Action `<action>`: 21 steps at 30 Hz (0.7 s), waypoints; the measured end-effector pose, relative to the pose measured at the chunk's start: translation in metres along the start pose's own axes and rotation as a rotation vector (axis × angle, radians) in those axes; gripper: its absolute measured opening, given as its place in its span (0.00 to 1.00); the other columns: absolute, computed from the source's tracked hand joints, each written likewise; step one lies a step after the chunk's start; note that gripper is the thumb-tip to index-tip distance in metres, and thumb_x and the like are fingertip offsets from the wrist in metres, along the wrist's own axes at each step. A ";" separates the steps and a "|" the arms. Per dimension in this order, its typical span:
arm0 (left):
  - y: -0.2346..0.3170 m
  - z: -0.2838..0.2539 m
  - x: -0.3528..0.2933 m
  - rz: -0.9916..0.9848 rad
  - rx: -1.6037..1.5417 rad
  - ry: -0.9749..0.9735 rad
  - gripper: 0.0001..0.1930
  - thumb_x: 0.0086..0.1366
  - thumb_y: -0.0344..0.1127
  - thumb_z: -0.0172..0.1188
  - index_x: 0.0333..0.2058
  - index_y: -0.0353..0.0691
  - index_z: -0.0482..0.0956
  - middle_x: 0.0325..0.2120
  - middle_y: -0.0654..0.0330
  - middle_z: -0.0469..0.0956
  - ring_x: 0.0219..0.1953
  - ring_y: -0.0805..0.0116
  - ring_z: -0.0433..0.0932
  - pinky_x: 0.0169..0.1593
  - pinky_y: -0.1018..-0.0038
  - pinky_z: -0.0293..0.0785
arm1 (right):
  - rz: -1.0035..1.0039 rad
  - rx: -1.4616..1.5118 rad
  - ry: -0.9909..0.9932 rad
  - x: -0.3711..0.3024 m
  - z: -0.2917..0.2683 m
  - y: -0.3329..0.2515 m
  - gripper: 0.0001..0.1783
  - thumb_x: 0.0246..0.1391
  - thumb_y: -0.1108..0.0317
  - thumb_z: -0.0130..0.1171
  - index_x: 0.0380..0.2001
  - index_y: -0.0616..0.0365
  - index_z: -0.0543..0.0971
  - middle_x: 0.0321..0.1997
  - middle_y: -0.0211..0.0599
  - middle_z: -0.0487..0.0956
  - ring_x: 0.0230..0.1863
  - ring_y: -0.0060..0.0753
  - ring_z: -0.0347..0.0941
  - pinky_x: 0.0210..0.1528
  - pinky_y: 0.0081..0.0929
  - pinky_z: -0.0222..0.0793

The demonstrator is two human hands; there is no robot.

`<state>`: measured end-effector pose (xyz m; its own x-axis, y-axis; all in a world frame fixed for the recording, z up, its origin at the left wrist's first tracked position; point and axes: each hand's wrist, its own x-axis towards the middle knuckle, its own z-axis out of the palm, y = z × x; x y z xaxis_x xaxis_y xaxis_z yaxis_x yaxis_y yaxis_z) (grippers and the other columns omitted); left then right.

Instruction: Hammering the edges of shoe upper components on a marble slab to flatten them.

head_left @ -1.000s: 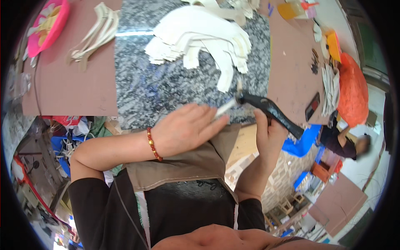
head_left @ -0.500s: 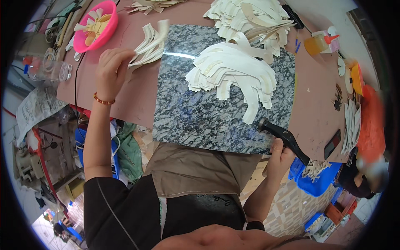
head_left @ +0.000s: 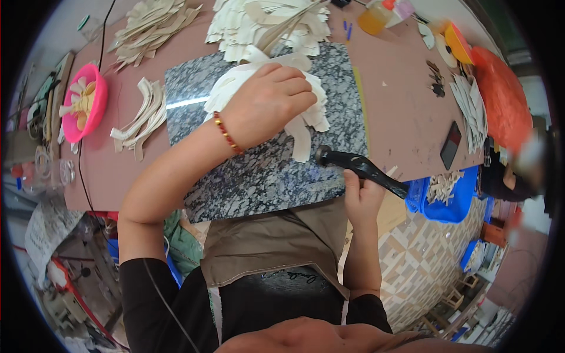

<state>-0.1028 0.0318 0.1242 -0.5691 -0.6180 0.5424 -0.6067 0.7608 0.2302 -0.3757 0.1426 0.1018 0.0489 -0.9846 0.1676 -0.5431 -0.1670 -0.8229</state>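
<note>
My right hand (head_left: 361, 201) is closed round a black hammer (head_left: 366, 167) at the slab's near right corner. The hammer's head points left, and its handle runs down to the right. My left hand (head_left: 272, 105), with a beaded bracelet at the wrist, is over a fanned pile of white curved strips (head_left: 222, 89). Its fingers are curled and their tips are hidden, so what they grip cannot be made out. The pile lies on a speckled grey granite slab (head_left: 247, 182). One strip (head_left: 301, 142) sticks out of the pile toward me.
Behind the slab lies a larger heap of white strips (head_left: 235, 32), with beige strips (head_left: 156, 26) to its left. Left of the slab are a small bundle of strips (head_left: 150, 112) and a pink bowl (head_left: 101, 97). Rightward are a phone (head_left: 451, 146) and a blue basket (head_left: 462, 206).
My left hand has moved right, from the small bundle of strips to the pile on the slab. My right hand still holds the hammer. The whole view has shifted.
</note>
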 end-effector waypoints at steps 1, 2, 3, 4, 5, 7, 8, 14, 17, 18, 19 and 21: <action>0.001 0.009 0.007 0.002 0.017 -0.053 0.17 0.56 0.27 0.67 0.46 0.40 0.85 0.47 0.57 0.83 0.56 0.56 0.79 0.59 0.61 0.74 | 0.005 -0.003 0.021 -0.001 0.002 -0.001 0.10 0.65 0.69 0.69 0.44 0.63 0.81 0.28 0.29 0.75 0.24 0.21 0.67 0.29 0.22 0.65; 0.004 0.015 0.010 -0.088 0.077 -0.145 0.16 0.57 0.28 0.67 0.46 0.39 0.84 0.44 0.57 0.81 0.54 0.55 0.78 0.59 0.63 0.74 | -0.001 0.009 0.012 -0.002 0.004 0.000 0.11 0.65 0.68 0.69 0.45 0.63 0.81 0.28 0.29 0.76 0.24 0.21 0.68 0.29 0.23 0.66; 0.004 0.016 0.013 -0.071 0.074 -0.146 0.16 0.57 0.28 0.67 0.46 0.39 0.84 0.44 0.57 0.81 0.54 0.55 0.78 0.59 0.63 0.74 | -0.007 0.022 0.001 -0.003 0.005 0.001 0.12 0.65 0.68 0.69 0.46 0.62 0.80 0.28 0.29 0.76 0.24 0.21 0.68 0.29 0.23 0.67; 0.003 0.016 0.015 -0.118 0.070 -0.191 0.15 0.57 0.27 0.67 0.45 0.39 0.84 0.42 0.58 0.80 0.52 0.54 0.78 0.58 0.63 0.74 | -0.005 0.017 -0.005 -0.005 0.007 0.003 0.13 0.65 0.66 0.70 0.46 0.61 0.80 0.28 0.30 0.77 0.24 0.22 0.69 0.29 0.24 0.67; 0.001 0.015 0.017 -0.167 0.067 -0.237 0.15 0.57 0.27 0.67 0.45 0.39 0.84 0.39 0.58 0.78 0.50 0.54 0.78 0.57 0.63 0.74 | 0.000 0.015 0.011 -0.005 0.007 0.002 0.13 0.65 0.66 0.70 0.46 0.61 0.80 0.28 0.30 0.77 0.24 0.22 0.69 0.29 0.24 0.67; -0.003 0.016 0.016 -0.123 0.061 -0.208 0.15 0.57 0.26 0.69 0.44 0.39 0.84 0.38 0.58 0.76 0.48 0.53 0.77 0.55 0.62 0.75 | -0.032 0.020 -0.009 -0.002 0.007 -0.003 0.13 0.65 0.65 0.70 0.45 0.61 0.80 0.27 0.31 0.77 0.23 0.23 0.70 0.28 0.25 0.67; -0.002 0.017 0.013 -0.146 0.011 -0.165 0.16 0.55 0.26 0.70 0.44 0.40 0.84 0.39 0.58 0.76 0.49 0.53 0.77 0.55 0.62 0.75 | -0.020 0.023 -0.006 -0.002 0.008 -0.005 0.12 0.65 0.64 0.70 0.44 0.60 0.80 0.27 0.32 0.78 0.23 0.24 0.70 0.28 0.25 0.67; -0.007 0.015 0.009 -0.103 -0.075 -0.086 0.19 0.53 0.24 0.73 0.45 0.43 0.83 0.43 0.58 0.77 0.50 0.53 0.77 0.54 0.61 0.77 | -0.020 0.017 -0.006 -0.002 0.008 -0.011 0.13 0.64 0.63 0.71 0.44 0.59 0.81 0.26 0.31 0.78 0.23 0.26 0.72 0.28 0.27 0.68; -0.008 0.014 0.007 -0.115 -0.083 -0.104 0.19 0.53 0.24 0.73 0.45 0.43 0.83 0.43 0.59 0.77 0.49 0.54 0.77 0.53 0.62 0.77 | 0.001 0.007 -0.017 -0.001 0.008 -0.014 0.14 0.64 0.63 0.71 0.45 0.59 0.81 0.26 0.32 0.78 0.22 0.26 0.72 0.28 0.27 0.69; -0.007 0.013 0.006 -0.108 -0.057 -0.089 0.20 0.53 0.25 0.73 0.46 0.43 0.83 0.43 0.59 0.78 0.48 0.54 0.77 0.53 0.62 0.77 | 0.002 0.009 -0.014 -0.001 0.009 -0.013 0.14 0.64 0.63 0.71 0.45 0.59 0.81 0.26 0.32 0.78 0.22 0.26 0.72 0.28 0.27 0.69; -0.006 0.014 0.007 -0.101 -0.032 -0.072 0.20 0.53 0.25 0.73 0.46 0.43 0.83 0.43 0.59 0.78 0.46 0.54 0.78 0.52 0.62 0.78 | -0.007 0.004 -0.008 -0.001 0.010 -0.012 0.14 0.64 0.63 0.71 0.45 0.59 0.81 0.26 0.32 0.79 0.22 0.26 0.72 0.28 0.27 0.69; -0.008 0.013 0.006 -0.092 -0.018 -0.080 0.20 0.53 0.25 0.73 0.46 0.43 0.84 0.42 0.59 0.78 0.45 0.54 0.78 0.51 0.62 0.78 | -0.015 0.000 0.001 -0.001 0.010 -0.011 0.14 0.64 0.62 0.71 0.45 0.59 0.82 0.26 0.32 0.79 0.22 0.26 0.73 0.27 0.27 0.69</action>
<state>-0.1089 0.0198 0.1152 -0.5541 -0.6989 0.4523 -0.6488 0.7030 0.2914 -0.3612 0.1454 0.1049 0.0563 -0.9821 0.1799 -0.5424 -0.1814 -0.8203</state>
